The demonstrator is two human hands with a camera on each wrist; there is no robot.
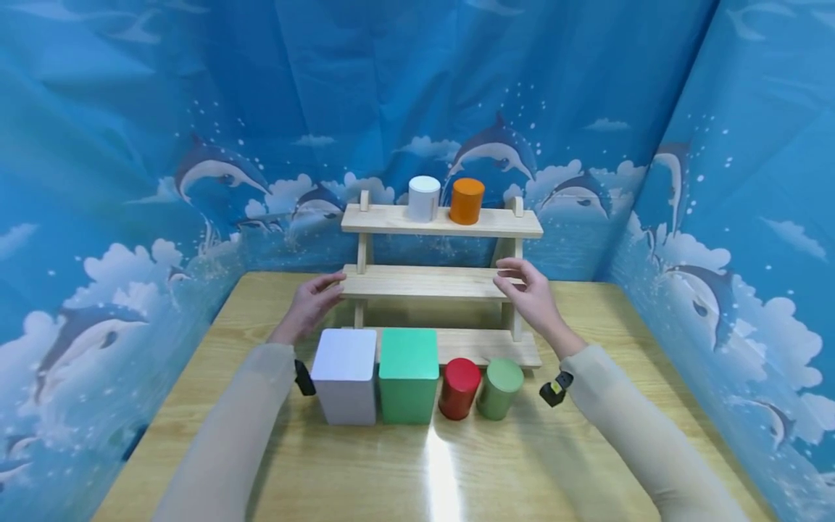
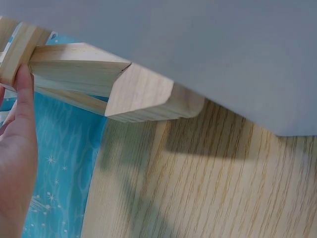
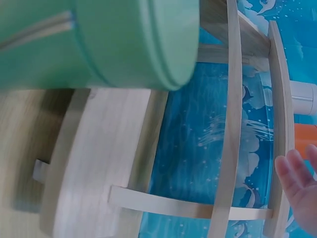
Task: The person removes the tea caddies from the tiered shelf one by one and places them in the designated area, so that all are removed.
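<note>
A three-tier wooden display shelf [image 1: 424,281] stands on the table. At the left end of its middle board is my left hand [image 1: 316,297]; in the left wrist view its fingers [image 2: 25,94] pinch a board's end. My right hand [image 1: 531,293] hovers by the right end of that board, thumb and fingers apart and holding nothing; the right wrist view shows its fingers [image 3: 292,171] extended beside a board edge. On the top tier sit a white cylindrical canister [image 1: 424,197] and an orange one [image 1: 467,201]. The middle tier bears nothing.
In front of the shelf stand a white box [image 1: 346,355], a green box [image 1: 409,377], a red canister [image 1: 459,388] and a light green canister [image 1: 501,388], hiding part of the bottom board. A blue dolphin-print curtain [image 1: 261,94] surrounds the wooden table [image 1: 365,471].
</note>
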